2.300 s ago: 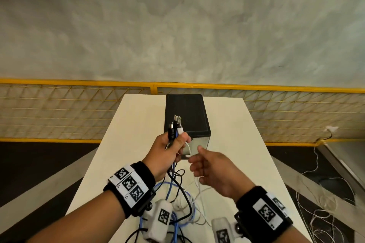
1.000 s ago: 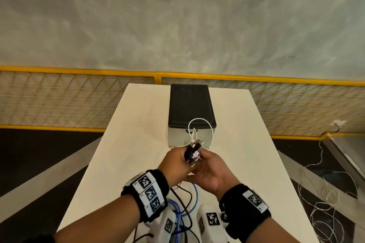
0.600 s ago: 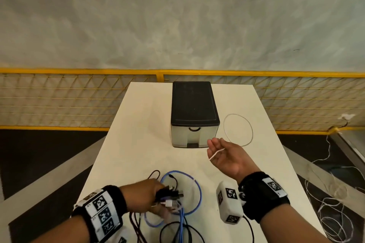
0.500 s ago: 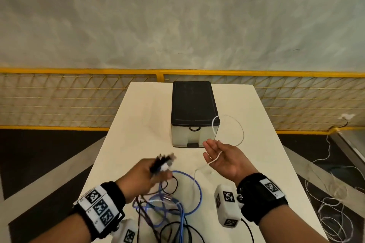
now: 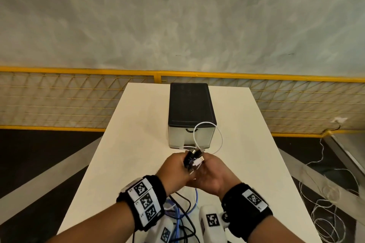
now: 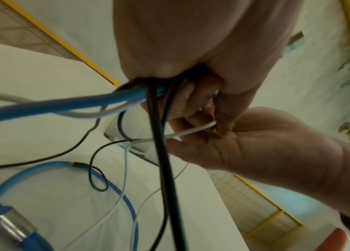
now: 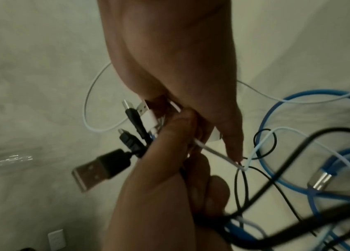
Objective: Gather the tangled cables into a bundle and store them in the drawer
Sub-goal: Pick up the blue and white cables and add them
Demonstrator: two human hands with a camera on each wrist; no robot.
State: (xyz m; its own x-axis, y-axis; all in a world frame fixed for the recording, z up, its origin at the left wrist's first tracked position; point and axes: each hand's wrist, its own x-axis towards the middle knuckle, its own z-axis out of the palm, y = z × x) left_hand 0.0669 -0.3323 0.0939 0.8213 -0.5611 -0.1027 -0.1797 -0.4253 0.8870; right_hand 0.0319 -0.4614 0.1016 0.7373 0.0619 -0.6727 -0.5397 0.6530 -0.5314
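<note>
Both hands came back together at 6 o'clock from the drawer [image 5: 190, 134]: left hand [image 5: 174, 169] grips the cables [image 5: 192, 159], right hand [image 5: 212, 175] pinches the white loop [image 5: 207, 136]. Tuck it in snug first.

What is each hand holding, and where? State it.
The left hand grips the cable bundle just below the plugs. The right hand pinches the thin white cable beside that grip.

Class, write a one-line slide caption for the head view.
Both hands gather cable ends before the closed drawer.
</note>
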